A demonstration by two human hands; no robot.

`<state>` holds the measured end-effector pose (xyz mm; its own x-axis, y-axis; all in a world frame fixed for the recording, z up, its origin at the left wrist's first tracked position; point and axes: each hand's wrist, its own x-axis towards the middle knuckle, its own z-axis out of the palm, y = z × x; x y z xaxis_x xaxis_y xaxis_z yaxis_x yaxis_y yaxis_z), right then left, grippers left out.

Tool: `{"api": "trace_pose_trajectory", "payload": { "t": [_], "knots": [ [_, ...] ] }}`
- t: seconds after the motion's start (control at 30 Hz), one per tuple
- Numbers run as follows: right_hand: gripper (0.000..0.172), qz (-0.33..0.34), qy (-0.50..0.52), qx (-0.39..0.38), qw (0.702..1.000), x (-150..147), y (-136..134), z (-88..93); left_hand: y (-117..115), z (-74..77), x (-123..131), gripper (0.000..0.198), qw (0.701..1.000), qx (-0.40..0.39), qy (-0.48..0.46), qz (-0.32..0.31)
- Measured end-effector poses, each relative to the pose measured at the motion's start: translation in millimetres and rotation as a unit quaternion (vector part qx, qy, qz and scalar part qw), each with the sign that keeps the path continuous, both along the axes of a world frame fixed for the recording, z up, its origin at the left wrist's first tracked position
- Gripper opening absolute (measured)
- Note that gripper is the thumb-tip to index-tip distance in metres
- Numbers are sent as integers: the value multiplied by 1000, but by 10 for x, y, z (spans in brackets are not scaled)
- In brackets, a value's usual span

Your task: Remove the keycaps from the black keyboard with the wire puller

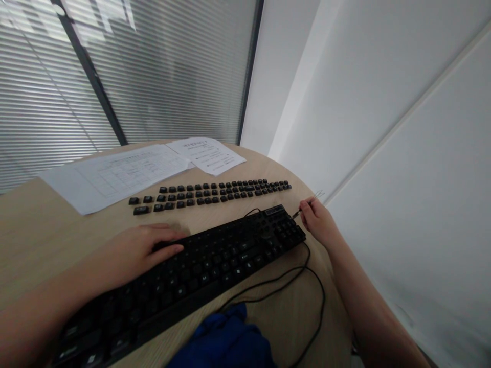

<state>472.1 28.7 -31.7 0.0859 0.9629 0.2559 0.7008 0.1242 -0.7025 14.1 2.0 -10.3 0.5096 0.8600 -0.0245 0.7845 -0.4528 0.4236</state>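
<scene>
A black keyboard [215, 255] lies slantwise across the table, with bare dark key positions along its upper part and lettered keys lower down. My left hand [149, 245] grips its far edge, thumb on top and fingers along the back. Beyond the keyboard's right end, my right hand [315, 217] is closed on a thin wire keycap puller [297, 213]; its dark end points toward the number pad and thin wire loops stick out behind my fingers. Loose black keycaps [203, 194] stand in rows behind the keyboard.
Printed papers [130, 171] lie at the back of the round wooden table [215, 217]. A black cable [320, 286] loops at the right, near a bunched blue cloth [226, 340] in front. A white wall [399, 128] rises on the right, and blinds [184, 76] cover the window.
</scene>
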Motion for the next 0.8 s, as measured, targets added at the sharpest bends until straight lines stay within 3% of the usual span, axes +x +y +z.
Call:
{"api": "trace_pose_trajectory", "payload": {
  "t": [0.4, 0.67, 0.8],
  "knots": [
    [31, -53, -42, -6, 998, -181, -68, 142, 13, -36, -10, 40, 1000, 3, -1, 6],
    [21, -46, -113, -41, 992, -327, -152, 316, 38, -45, -26, 43, 1000, 17, 19, -3],
    [21, -64, -91, -33, 993, -336, -169, 312, 21, -18, -20, 42, 1000, 15, 20, -3]
  ]
}}
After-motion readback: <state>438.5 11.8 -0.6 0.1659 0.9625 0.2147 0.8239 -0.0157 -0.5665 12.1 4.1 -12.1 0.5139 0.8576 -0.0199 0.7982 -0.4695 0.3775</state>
